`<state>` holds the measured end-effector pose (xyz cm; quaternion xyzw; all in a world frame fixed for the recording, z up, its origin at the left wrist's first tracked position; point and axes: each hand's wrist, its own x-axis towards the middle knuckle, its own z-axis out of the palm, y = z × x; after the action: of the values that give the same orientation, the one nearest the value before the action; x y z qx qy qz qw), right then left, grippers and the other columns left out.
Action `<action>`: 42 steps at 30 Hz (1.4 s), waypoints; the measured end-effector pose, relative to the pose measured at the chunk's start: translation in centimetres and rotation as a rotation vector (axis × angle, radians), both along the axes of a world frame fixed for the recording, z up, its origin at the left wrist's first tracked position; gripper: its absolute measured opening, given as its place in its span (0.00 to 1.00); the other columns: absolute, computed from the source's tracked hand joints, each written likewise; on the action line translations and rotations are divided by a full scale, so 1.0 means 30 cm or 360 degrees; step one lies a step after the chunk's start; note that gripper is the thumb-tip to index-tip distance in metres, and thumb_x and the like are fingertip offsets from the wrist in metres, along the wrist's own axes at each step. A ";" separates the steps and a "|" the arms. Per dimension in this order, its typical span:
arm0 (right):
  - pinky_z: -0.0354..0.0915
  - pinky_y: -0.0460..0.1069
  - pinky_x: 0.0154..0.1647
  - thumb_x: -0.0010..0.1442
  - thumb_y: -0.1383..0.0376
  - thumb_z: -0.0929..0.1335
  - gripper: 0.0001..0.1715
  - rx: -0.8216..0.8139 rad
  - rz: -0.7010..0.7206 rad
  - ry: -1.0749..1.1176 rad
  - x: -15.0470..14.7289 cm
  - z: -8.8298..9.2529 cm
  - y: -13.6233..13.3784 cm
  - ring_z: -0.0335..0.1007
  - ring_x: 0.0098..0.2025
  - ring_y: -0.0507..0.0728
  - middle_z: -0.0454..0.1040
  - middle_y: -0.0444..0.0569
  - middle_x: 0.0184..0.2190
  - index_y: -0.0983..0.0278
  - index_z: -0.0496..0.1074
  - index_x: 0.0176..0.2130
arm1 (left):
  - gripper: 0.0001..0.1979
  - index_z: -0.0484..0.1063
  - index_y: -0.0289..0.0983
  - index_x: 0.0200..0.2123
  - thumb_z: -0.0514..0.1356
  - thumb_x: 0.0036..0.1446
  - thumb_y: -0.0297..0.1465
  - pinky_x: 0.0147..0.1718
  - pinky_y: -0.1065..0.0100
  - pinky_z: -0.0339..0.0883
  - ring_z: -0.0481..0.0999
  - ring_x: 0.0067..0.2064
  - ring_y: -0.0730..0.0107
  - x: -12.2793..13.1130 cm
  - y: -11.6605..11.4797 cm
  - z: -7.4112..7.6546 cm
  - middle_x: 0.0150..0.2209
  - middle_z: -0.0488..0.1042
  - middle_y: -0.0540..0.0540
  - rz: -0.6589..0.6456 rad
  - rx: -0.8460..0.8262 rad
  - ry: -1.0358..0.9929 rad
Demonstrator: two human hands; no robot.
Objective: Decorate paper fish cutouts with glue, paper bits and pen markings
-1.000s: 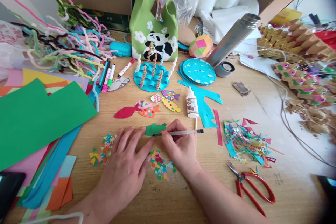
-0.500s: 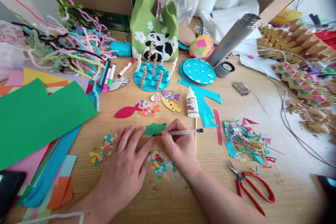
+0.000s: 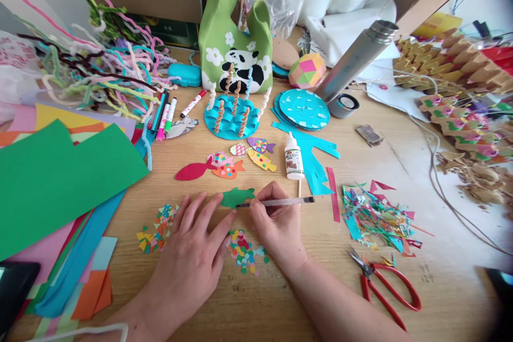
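A green paper fish [image 3: 238, 197] lies flat on the wooden table, with small dark marks on its body. My right hand [image 3: 276, 224] is closed round a slim pen [image 3: 286, 201], whose dark tip is at the fish's lower edge. My left hand [image 3: 198, 246] lies open, palm down, its fingertips close to the fish's left end. Just below the fish, between the hands, is a pile of round paper dots [image 3: 243, 250]. Small paper triangles [image 3: 160, 227] lie left of my left hand. Above sit a red fish [image 3: 192, 171] and several patterned fish [image 3: 261, 160].
A glue bottle [image 3: 294, 159] stands beyond my right hand. Red-handled pliers [image 3: 379, 278] and paper scraps [image 3: 374, 214] lie to the right. Coloured paper sheets [image 3: 60, 187] cover the left side. Behind are a blue disc with twisted posts [image 3: 232, 117] and a metal flask [image 3: 356, 59].
My right hand and the pen have shifted slightly to the right along the fish's lower edge. My left hand has stayed where it was.
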<state>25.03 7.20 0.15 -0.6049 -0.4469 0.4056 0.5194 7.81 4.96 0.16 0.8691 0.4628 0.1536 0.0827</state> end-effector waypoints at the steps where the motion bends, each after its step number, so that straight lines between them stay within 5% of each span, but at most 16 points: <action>1: 0.52 0.45 0.17 0.51 0.68 0.67 0.10 0.0002 -0.0006 0.0007 0.001 0.000 0.000 0.55 0.18 0.48 0.60 0.37 0.17 0.59 0.60 0.23 | 0.19 0.69 0.44 0.59 0.54 0.66 0.31 0.64 0.38 0.56 0.59 0.65 0.46 0.000 0.000 0.000 0.63 0.65 0.41 -0.0001 -0.0002 0.0003; 42: 0.57 0.44 0.17 0.61 0.61 0.68 0.10 -0.0053 0.0080 0.0024 0.000 -0.029 0.005 0.61 0.20 0.50 0.68 0.41 0.22 0.60 0.64 0.30 | 0.18 0.70 0.43 0.58 0.54 0.66 0.30 0.63 0.38 0.55 0.59 0.65 0.46 0.002 -0.002 -0.001 0.62 0.65 0.40 0.0006 -0.0007 -0.0010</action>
<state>25.03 7.37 -0.72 -0.5990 -0.4514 0.4305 0.5022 7.86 4.90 0.13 0.8676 0.4644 0.1556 0.0857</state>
